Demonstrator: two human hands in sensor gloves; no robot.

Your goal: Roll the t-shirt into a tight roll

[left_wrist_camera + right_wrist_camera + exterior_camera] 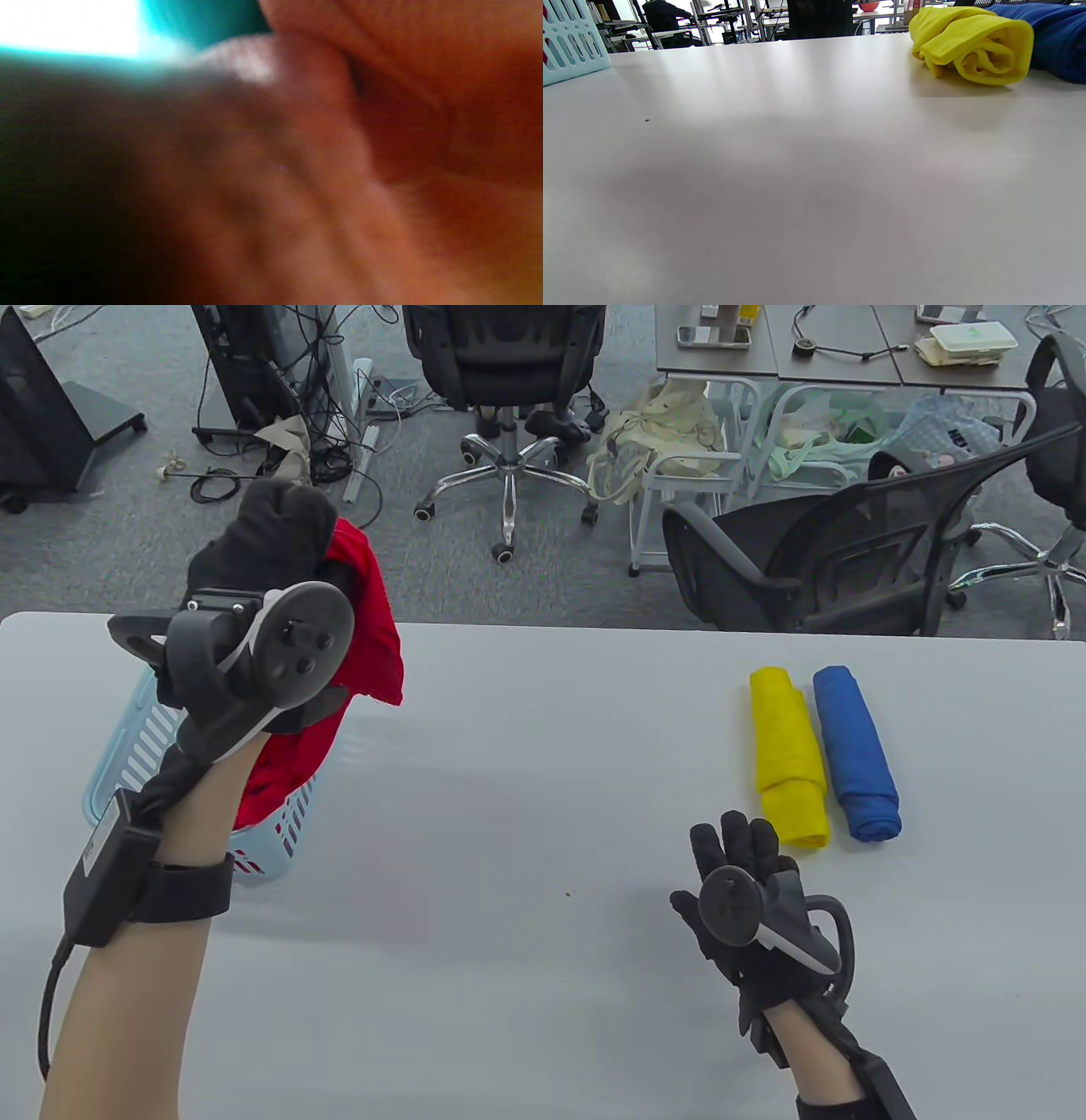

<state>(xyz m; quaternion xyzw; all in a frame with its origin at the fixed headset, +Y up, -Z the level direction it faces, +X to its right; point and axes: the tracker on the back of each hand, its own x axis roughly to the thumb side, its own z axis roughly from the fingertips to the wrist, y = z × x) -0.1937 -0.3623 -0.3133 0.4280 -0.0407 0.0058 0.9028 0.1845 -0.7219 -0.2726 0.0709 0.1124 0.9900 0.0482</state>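
My left hand (284, 521) grips a red t-shirt (366, 636) and holds it up above a light blue basket (140, 746) at the table's left; the shirt's lower part hangs down into the basket. The left wrist view shows only blurred red cloth (445, 127) close to the lens. My right hand (738, 848) lies flat on the table with fingers spread and holds nothing, just in front of a rolled yellow t-shirt (789, 755). A rolled blue t-shirt (855, 751) lies beside the yellow one. Both rolls show in the right wrist view, yellow (971, 42) and blue (1056, 38).
The grey table (526, 814) spreads between the basket and the rolls. The basket's corner shows in the right wrist view (568, 42). Beyond the far edge stand office chairs (509, 381), another black chair (848, 551) and other desks.
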